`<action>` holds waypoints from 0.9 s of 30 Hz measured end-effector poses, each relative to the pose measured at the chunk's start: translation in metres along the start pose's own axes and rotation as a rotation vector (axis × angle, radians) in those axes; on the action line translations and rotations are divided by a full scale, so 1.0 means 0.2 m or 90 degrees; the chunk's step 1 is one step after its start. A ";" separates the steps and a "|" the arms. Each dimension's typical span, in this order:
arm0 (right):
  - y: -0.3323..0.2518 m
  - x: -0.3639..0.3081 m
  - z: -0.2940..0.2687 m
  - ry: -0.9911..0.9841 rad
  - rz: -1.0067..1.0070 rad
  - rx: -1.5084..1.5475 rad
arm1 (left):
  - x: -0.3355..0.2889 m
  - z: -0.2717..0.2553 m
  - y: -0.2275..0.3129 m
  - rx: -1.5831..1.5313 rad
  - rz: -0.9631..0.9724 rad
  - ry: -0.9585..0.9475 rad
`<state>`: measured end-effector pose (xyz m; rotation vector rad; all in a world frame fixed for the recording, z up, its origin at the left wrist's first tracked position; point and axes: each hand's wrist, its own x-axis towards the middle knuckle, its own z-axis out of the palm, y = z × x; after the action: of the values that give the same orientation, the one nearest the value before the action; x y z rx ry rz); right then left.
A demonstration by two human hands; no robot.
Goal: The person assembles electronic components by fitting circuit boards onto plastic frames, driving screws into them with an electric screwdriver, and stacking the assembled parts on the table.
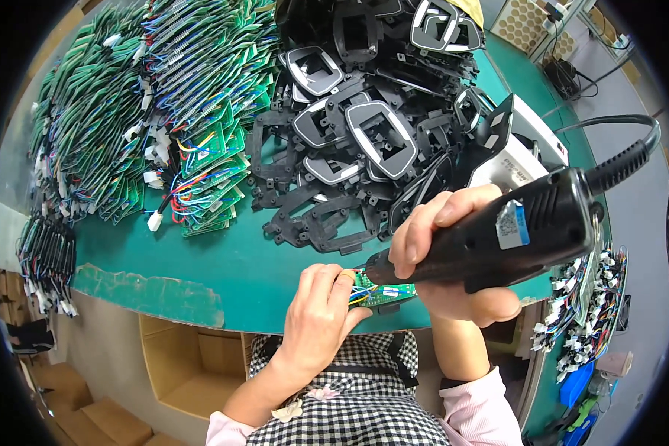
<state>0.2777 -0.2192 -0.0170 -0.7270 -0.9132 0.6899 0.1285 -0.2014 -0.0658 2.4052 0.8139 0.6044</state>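
Note:
My right hand (422, 229) is wrapped round a thick black electric screwdriver (490, 241), whose cable leaves its back end at the right. The tool's tip points left and down at a small green circuit board (386, 293) with coloured wires, close to the table's front edge. A dark part shows under the board. With bent fingers, my left hand (316, 311) grips the board's left end, a yellowish band round one fingertip. The exact spot where the tip meets the board is hidden between hand and tool.
Stacks of wired green circuit boards (89, 126) cover the table's left. A heap of black plastic frames (379, 137) lies ahead of my hands. At the right are a white device (509, 165) behind the screwdriver and bundles of wired connectors (583, 312). The green table (149, 256) has a worn front edge.

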 end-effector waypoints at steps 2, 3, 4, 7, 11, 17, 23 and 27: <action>0.03 0.01 -0.03 -0.053 -0.049 0.017 | 0.01 -0.01 0.00 -0.022 -0.001 -0.015; 0.04 0.01 -0.03 -0.053 -0.050 0.017 | 0.01 0.00 0.00 -0.022 0.000 -0.015; 0.04 0.00 -0.04 -0.069 -0.060 0.014 | 0.01 0.00 0.00 -0.027 0.001 -0.016; 0.03 -0.01 -0.03 -0.055 -0.048 0.001 | 0.02 0.01 0.01 -0.031 0.004 -0.020; 0.06 0.04 -0.08 -0.191 -0.078 0.012 | 0.04 0.03 0.00 -0.036 0.010 -0.011; 0.11 0.02 0.13 -0.075 0.038 0.163 | 0.01 -0.05 -0.07 -0.029 -0.024 0.016; 0.13 -0.02 -0.03 -0.188 -0.016 -0.036 | -0.03 0.17 -0.06 -0.065 -0.026 0.137; 0.06 -0.01 -0.05 -0.269 0.065 0.148 | -0.02 0.19 -0.06 0.023 0.064 0.007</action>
<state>0.2821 -0.2164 -0.0314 -0.4282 -1.1605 1.0467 0.1419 -0.2085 -0.1019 2.4901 0.7168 0.6480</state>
